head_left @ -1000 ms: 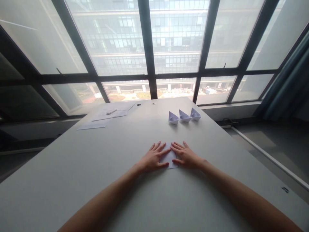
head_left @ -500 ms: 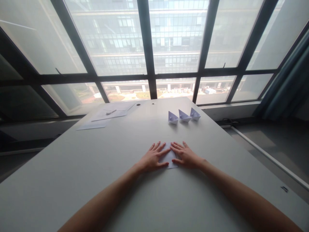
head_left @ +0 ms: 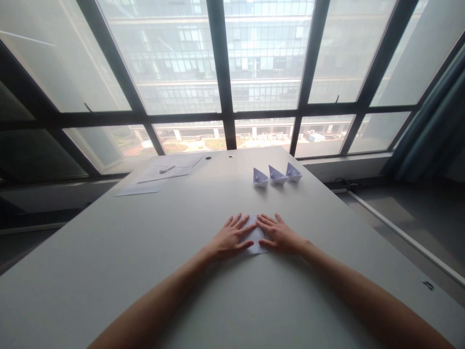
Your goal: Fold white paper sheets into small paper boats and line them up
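Observation:
A small folded sheet of white paper (head_left: 256,241) lies flat on the white table (head_left: 163,232) in front of me. My left hand (head_left: 234,236) rests on its left side, fingers spread and palm down. My right hand (head_left: 278,234) lies flat on its right side, fingers stretched out and the thumb a little apart. The hands cover both side edges of the paper; its middle and near edge show between the thumbs. Beyond the hands, three folded paper boats (head_left: 260,178) stand in a row.
Loose white sheets (head_left: 138,188) lie at the table's far left, with a small white object (head_left: 167,169) on them. A small dark item (head_left: 428,285) is near the right edge. Large windows (head_left: 267,58) rise behind the table; a blue curtain (head_left: 428,116) hangs at right.
My left thumb has shifted very slightly up and left on the paper. Otherwise both hands, the paper and the boats keep their places.

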{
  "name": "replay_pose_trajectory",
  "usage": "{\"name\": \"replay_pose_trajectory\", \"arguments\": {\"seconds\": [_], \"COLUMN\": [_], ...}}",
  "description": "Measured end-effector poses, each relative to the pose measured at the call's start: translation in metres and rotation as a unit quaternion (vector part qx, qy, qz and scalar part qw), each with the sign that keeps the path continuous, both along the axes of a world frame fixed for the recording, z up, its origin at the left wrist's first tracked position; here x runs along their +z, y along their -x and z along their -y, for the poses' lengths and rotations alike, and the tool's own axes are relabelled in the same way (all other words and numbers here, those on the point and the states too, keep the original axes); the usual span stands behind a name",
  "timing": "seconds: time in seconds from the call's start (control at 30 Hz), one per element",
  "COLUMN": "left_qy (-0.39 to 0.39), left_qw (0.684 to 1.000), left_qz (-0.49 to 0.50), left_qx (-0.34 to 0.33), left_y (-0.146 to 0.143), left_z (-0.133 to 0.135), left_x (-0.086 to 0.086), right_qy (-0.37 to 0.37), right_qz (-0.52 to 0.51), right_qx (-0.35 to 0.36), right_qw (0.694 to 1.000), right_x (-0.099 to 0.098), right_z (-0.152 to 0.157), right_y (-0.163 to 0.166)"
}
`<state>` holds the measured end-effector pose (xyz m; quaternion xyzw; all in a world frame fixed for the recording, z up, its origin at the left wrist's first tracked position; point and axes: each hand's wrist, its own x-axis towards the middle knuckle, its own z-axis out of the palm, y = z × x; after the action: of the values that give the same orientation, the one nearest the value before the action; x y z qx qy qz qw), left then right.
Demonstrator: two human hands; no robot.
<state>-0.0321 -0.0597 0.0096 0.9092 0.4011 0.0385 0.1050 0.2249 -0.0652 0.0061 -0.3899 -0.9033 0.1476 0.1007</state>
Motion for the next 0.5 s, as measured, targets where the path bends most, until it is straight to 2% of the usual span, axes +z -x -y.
{"name": "replay_pose_trajectory", "arguments": {"seconds": [0.27, 0.5], "left_qy": [-0.063, -0.066], "left_qw": [0.992, 0.991], "left_qz": [0.051, 0.049], "left_qx": [0.098, 0.107], "left_y": [0.001, 0.000], "left_z": [-0.005, -0.005], "left_x": [-0.018, -0.017], "right_qy": [0.004, 0.006], "right_qz": [0.004, 0.003], "right_qx": [-0.001, -0.001], "right_qw": [1.000, 1.000], "right_x": [-0.001, -0.001], "right_z": [-0.001, -0.001], "right_y": [0.000, 0.000]}}
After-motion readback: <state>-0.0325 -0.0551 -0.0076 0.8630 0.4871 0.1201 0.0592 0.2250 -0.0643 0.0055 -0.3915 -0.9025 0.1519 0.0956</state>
